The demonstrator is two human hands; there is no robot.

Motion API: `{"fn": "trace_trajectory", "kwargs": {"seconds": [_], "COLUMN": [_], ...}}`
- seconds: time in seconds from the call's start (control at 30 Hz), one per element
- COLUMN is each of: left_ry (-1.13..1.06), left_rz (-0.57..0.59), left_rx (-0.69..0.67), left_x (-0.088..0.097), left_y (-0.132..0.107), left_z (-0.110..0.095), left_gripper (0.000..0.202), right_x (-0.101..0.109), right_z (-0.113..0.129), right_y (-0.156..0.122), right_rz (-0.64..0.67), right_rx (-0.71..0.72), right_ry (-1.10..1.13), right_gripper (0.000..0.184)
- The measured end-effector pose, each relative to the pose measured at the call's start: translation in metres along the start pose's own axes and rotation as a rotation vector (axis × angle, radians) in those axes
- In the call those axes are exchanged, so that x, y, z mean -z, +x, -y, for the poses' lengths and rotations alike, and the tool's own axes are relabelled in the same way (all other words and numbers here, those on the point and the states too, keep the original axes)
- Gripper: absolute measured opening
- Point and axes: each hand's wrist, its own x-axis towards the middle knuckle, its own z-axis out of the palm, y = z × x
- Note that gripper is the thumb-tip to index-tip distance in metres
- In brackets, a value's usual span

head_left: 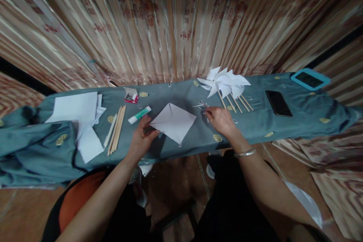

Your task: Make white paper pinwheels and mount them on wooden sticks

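Observation:
A white paper square [176, 121] is turned like a diamond in front of me, with dark slits or lines running inward from its top, left and bottom corners. My left hand [141, 136] pinches it at the left corner between thumb and fingers. To the right of the paper, my right hand [221, 119] is closed around a small pair of scissors [200, 104], whose thin blades point left, apart from the sheet. The handles are mostly covered by my fingers. Beside my left hand lies a white and green glue stick [140, 115].
Several white pinwheels [214, 81] on sticks lie behind my right hand. A black phone [278, 103] and a blue-framed device [310, 79] are farther right. Leftward are wooden sticks [117, 130], a white pen [110, 130], a small red box [131, 95] and paper sheets [75, 107].

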Motion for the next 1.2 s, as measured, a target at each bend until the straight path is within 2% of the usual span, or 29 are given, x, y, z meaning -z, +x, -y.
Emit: {"fn": "trace_trajectory", "kwargs": {"seconds": [0.07,0.13,0.17,0.27,0.4,0.53,0.63,0.73,0.83,0.97,1.07,1.2], "left_ry": [0.230,0.414,0.465,0.511,0.522,0.565,0.603,0.647,0.684,0.654,0.602,0.488], "left_rz": [-0.032,0.002,0.032,0.092,0.063,-0.078,-0.176,-0.197,-0.180,-0.107,-0.106,-0.121], "left_rx": [-0.184,-0.334,-0.374,-0.396,-0.391,-0.368,-0.319,-0.311,-0.301,-0.279,-0.252,-0.201], "left_x": [0.007,0.009,0.009,0.009,0.023,0.049,0.060,0.059,0.055,0.054,0.055,0.045], "left_y": [-0.002,-0.005,-0.007,-0.011,-0.007,0.013,0.029,0.039,0.043,0.046,0.048,0.043], "left_z": [0.001,0.000,-0.001,-0.004,-0.003,0.008,0.024,0.037,0.039,0.031,0.025,0.011], "left_gripper": [0.063,0.049,0.044,0.038,0.039,0.041,0.046,0.047,0.044,0.034,0.027,0.029], "right_x": [-0.010,-0.024,-0.030,-0.045,-0.055,-0.061,-0.064,-0.066,-0.068,-0.071,-0.072,-0.066], "right_z": [0.024,0.047,0.057,0.075,0.082,0.082,0.082,0.083,0.083,0.082,0.082,0.085], "right_y": [-0.003,-0.006,-0.007,-0.009,-0.011,-0.012,-0.012,-0.012,-0.013,-0.014,-0.012,-0.005], "right_rz": [-0.037,-0.059,-0.058,-0.036,0.005,0.010,0.012,0.006,-0.017,-0.031,-0.029,-0.115], "right_rx": [0.206,0.389,0.463,0.549,0.546,0.527,0.523,0.522,0.519,0.497,0.478,0.401], "right_ry": [0.103,0.137,0.120,0.045,-0.018,-0.019,-0.014,-0.012,0.009,0.073,0.145,0.409], "right_gripper": [0.032,0.036,0.040,0.047,0.046,0.048,0.049,0.049,0.048,0.049,0.050,0.049]}}
